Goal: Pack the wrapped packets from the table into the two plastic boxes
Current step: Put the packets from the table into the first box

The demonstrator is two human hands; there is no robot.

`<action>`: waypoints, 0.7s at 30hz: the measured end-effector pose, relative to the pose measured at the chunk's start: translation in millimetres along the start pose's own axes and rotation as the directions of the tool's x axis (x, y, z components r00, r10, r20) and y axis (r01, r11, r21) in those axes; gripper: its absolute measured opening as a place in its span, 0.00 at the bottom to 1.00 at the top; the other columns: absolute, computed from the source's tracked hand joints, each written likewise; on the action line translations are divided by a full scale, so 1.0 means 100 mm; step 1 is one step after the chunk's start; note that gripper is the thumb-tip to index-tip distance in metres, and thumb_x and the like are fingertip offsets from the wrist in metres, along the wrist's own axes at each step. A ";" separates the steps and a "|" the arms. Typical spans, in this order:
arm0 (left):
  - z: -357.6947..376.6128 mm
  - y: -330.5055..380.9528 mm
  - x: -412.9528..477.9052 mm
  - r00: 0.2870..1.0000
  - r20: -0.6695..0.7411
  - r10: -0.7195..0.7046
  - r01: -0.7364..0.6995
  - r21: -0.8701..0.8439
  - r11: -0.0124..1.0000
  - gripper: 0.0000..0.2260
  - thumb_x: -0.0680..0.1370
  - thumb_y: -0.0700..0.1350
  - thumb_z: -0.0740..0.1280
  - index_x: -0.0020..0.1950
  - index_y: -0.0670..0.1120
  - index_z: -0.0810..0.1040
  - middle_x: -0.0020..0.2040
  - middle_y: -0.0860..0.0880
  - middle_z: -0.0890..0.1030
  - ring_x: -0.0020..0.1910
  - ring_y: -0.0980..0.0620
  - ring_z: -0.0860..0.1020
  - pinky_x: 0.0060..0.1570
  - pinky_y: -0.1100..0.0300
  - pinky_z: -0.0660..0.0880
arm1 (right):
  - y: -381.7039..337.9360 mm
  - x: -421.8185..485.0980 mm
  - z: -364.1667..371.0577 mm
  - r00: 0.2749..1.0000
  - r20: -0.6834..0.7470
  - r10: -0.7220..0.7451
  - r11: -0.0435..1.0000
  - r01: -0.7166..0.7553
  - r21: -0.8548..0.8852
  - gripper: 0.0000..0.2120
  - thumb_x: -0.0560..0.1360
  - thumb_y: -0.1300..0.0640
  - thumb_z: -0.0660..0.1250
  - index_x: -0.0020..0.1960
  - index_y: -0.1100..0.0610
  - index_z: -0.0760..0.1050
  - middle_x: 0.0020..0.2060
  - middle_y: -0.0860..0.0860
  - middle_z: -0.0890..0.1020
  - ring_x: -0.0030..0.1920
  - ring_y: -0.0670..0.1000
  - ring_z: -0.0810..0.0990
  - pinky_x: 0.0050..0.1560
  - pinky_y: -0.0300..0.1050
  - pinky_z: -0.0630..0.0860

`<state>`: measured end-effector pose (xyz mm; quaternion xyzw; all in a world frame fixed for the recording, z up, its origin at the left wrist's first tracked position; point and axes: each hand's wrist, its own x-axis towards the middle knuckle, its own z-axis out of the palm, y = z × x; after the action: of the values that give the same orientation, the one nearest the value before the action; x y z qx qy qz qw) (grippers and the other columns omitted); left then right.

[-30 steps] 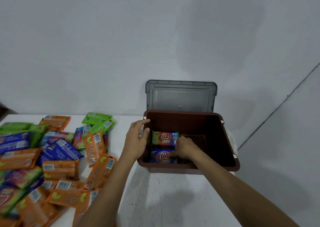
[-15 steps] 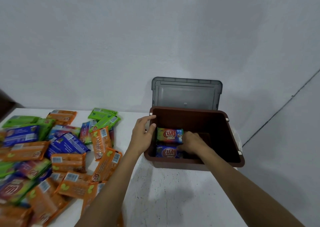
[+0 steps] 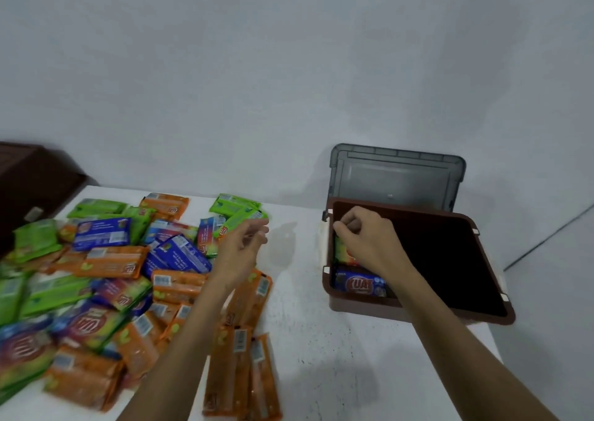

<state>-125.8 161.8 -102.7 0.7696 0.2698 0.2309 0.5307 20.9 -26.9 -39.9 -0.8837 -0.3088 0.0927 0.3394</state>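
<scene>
White table (image 3: 321,340), bare wall behind. Packets (image 3: 112,259) lie heaped at left and the box (image 3: 353,306) stands at right, its lid (image 3: 398,176) propped clear. Left hand (image 3: 241,253) hovers spread over the heap, likely choosing. Right hand (image 3: 366,240) curls above two packed flat at the box's left end; I cannot tell if it pinches one.

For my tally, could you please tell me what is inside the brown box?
A blue packet and a green-orange packet half under the right hand; the rest is too dark to tell.
</scene>
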 end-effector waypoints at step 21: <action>-1.17 -1.28 -0.09 0.991 -0.082 0.106 -0.025 0.667 0.745 0.22 0.80 0.55 0.50 0.67 0.48 0.74 0.72 0.46 0.68 0.73 0.47 0.63 0.70 0.51 0.60 | -0.61 0.61 1.69 0.929 0.280 0.243 0.966 -0.259 0.018 0.11 0.77 0.54 0.70 0.49 0.62 0.79 0.42 0.59 0.84 0.32 0.55 0.83 0.36 0.47 0.82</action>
<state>-229.6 273.9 -184.8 0.9023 0.3369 0.1821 0.1978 -23.0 137.5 -123.9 -0.8848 -0.2347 0.2655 0.3027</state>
